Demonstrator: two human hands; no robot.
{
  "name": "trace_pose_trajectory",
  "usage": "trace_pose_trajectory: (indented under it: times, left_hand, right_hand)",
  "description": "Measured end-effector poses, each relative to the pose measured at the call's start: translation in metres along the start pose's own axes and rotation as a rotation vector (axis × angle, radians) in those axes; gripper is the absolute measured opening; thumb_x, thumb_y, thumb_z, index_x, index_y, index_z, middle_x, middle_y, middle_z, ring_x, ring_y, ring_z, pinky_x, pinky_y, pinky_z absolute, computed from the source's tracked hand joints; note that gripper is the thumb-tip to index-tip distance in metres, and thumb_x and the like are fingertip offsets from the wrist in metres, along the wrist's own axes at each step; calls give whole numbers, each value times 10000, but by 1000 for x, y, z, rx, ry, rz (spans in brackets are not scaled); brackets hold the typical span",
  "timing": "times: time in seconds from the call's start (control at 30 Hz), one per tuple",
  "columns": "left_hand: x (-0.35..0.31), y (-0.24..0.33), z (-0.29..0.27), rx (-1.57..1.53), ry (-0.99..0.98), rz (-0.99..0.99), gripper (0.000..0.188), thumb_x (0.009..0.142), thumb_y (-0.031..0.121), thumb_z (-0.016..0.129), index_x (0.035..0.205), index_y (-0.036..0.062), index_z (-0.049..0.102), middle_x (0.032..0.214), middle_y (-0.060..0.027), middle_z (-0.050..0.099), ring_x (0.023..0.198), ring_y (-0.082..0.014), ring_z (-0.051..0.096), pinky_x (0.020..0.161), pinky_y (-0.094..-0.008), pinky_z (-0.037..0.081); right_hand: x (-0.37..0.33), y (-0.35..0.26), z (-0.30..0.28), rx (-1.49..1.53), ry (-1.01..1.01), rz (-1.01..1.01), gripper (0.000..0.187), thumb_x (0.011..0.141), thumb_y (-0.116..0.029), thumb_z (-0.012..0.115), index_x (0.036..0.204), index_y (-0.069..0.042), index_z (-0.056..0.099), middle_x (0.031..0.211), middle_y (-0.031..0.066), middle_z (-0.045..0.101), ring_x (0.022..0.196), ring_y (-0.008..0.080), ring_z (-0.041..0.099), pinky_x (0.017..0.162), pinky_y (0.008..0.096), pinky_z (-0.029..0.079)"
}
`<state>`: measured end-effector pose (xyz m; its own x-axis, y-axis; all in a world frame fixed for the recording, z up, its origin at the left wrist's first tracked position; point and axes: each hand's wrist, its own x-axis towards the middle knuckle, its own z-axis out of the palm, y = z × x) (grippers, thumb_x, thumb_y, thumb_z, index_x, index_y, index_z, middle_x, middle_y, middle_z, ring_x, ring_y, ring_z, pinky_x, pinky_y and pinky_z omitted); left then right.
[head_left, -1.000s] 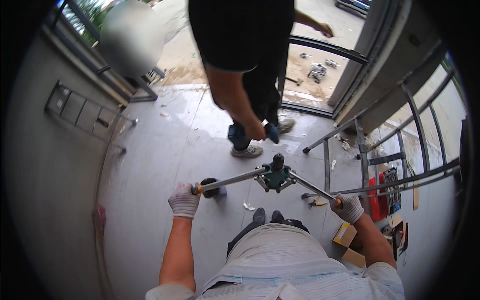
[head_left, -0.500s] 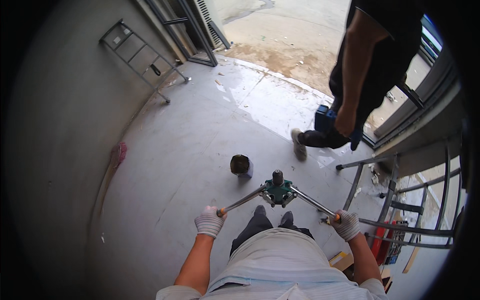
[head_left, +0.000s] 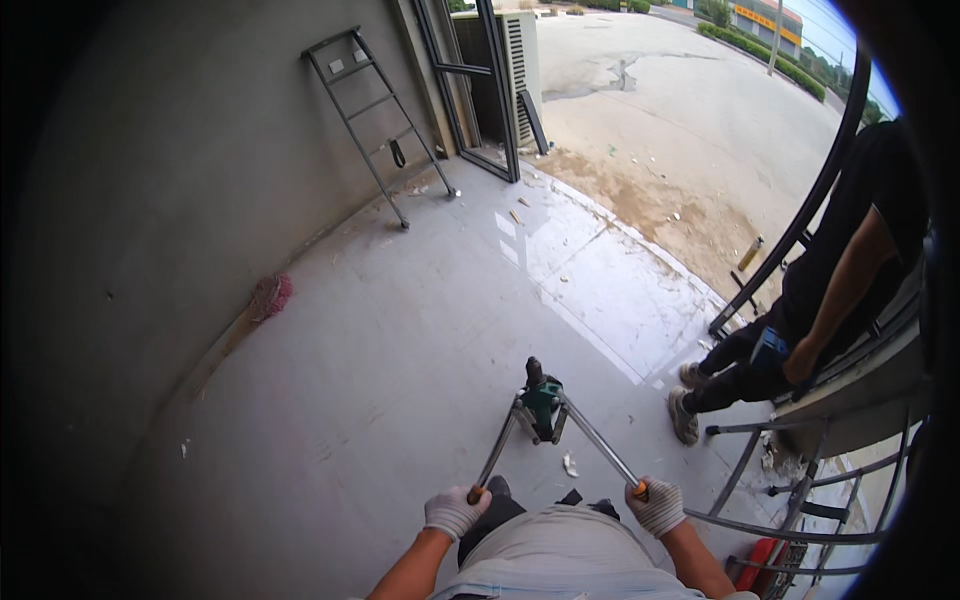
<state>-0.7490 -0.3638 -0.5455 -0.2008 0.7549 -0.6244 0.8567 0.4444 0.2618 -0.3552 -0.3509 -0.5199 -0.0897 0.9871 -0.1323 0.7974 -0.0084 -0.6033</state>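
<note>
- Left hand [head_left: 455, 511], in a white work glove: fingers wrapped tight round the end grip of the left handle of a long-handled riveting tool [head_left: 540, 410].
- Right hand [head_left: 655, 505], gloved alike: fingers closed round the end grip of the right handle.
- The two handles run forward from the fists and converge on the green head of the tool, which points at the grey floor [head_left: 400, 340] just ahead of the person's feet; the handles are spread in a V.
- Small white scrap [head_left: 569, 465] on the floor, between the handles.
- Right, near: curved metal railing [head_left: 780, 520].
- Beyond: another person [head_left: 800, 320] beside the railing.
- Far left: metal frame [head_left: 375, 120] leaning on the wall.
</note>
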Motion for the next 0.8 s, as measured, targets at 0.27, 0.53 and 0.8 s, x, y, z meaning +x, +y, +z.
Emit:
trace_pose_trajectory:
  times: [0.27, 0.53, 0.8]
  left_hand:
    - [61, -105, -53, -288, -173, -39, 639, 872, 713, 615, 850, 102, 800, 758, -86, 762, 759, -238, 739, 801, -359, 565]
    - [117, -119, -164, -323, -187, 185, 576, 978, 658, 523, 1014, 165, 819, 870, -38, 791, 876, -233, 744, 864, -345, 553]
    - [272, -160, -226, -200, 18, 753, 420, 1019, 299, 544, 1363, 65, 483, 1385, -118, 514, 1315, -243, 504, 1085, -355, 448]
  right_hand:
    - [112, -195, 119, 243, -255, 22, 249, 934, -315, 700, 930, -67, 681, 720, 111, 663, 639, 239, 630, 673, 356, 537]
    - [215, -339, 180, 571, -501, -144, 217, 961, -251, 729, 926, -44, 673, 711, 23, 594, 679, 114, 536, 678, 290, 511]
    - [368, -423, 246, 605, -637, -678, 172, 929, -195, 771, 998, -55, 699, 1184, 123, 662, 1095, 257, 628, 963, 379, 510]
